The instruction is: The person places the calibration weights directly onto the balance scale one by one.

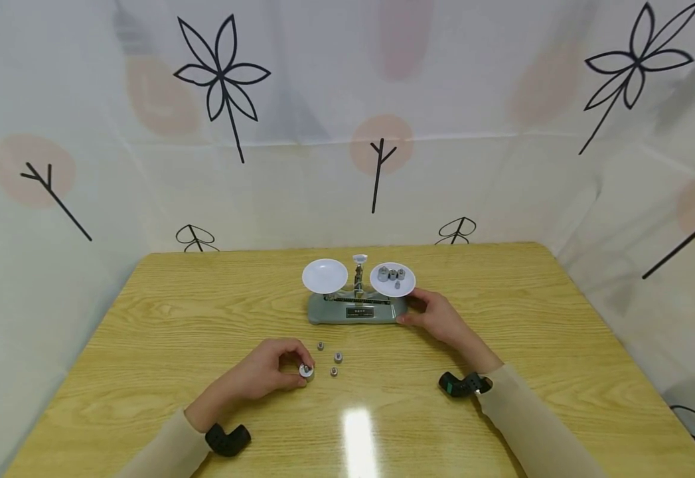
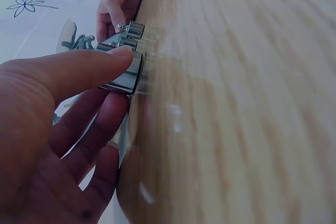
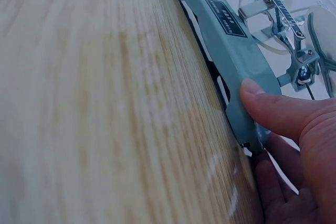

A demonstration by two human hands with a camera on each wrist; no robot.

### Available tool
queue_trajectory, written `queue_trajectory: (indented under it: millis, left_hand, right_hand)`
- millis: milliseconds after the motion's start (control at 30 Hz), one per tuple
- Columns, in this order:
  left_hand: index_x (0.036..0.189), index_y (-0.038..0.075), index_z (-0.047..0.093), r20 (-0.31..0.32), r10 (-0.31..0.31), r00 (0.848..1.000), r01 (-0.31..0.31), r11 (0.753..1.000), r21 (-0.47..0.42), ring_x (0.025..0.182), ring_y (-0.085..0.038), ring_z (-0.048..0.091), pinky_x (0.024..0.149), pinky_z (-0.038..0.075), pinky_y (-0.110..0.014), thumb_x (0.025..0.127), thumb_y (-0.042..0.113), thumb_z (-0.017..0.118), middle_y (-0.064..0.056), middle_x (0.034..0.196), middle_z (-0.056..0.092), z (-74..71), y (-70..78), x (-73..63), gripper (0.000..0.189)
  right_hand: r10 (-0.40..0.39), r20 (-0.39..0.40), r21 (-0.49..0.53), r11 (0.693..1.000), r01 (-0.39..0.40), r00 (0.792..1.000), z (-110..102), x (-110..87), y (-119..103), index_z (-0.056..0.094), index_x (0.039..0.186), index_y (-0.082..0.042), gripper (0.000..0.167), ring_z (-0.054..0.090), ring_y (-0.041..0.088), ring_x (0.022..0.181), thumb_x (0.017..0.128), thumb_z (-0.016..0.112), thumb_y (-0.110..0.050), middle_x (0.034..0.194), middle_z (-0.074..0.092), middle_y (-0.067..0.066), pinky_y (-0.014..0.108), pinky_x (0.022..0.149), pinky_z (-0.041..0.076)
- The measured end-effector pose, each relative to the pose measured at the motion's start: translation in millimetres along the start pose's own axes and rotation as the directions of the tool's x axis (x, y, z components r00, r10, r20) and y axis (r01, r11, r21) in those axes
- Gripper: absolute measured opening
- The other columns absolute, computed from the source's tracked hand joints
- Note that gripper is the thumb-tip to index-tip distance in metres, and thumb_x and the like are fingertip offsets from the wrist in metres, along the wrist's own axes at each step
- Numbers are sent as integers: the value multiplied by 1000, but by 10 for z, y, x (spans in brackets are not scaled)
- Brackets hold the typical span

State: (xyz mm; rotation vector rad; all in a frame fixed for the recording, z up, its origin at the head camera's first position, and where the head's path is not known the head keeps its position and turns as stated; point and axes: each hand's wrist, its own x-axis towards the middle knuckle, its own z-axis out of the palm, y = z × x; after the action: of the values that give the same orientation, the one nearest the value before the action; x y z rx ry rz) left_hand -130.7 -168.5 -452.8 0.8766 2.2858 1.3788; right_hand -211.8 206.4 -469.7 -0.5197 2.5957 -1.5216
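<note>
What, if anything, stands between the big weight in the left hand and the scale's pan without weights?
Higher up, nothing visible blocks the big weight from the left pan. Low down, the scale's base stands in front, and a small weight sits close to the path.

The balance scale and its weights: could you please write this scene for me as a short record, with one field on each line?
Balance scale: standing on the wooden table
Left pan: no weights on it
Right pan: four metal weights
Left hand: pinches a large weight between thumb and fingers
Right hand: grips the right end of the scale's base, thumb on top
Loose on table: three small weights, near the left hand
Background: pale cloth with line-drawn plants
</note>
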Motion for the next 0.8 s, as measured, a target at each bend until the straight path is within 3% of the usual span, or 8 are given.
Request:
queue_trajectory:
  millis: [367,667,800]
  left_hand:
    - [99,17,68,-28,-2,1000,2,1000,13,87,-15,63,78,54,-30,85,9,80,5,96,67,7,17,-16,21]
    - [97,20,69,-87,-22,996,25,999,35,90,-17,63,74,53,-31,81,12,83,6,95,68,-16,31,-31,23]
    - [96,23,69,-100,-19,995,25,998,62,90,-16,63,71,52,-29,81,12,84,8,95,68,-54,47,-29,24]
  right_hand:
    - [21,2,8,1000,-21,1000,9,-21,-28,49,140,10,66,46,42,132,84,80,-6,142,50,28,52,106,40]
    - [31,5,-13,999,-31,1000,15,-73,-257,47,137,17,61,45,47,130,85,75,5,139,48,34,56,106,39]
    - [26,3,-11,1000,-26,1000,8,-51,-176,47,139,14,63,46,45,131,85,77,0,141,49,31,54,106,39]
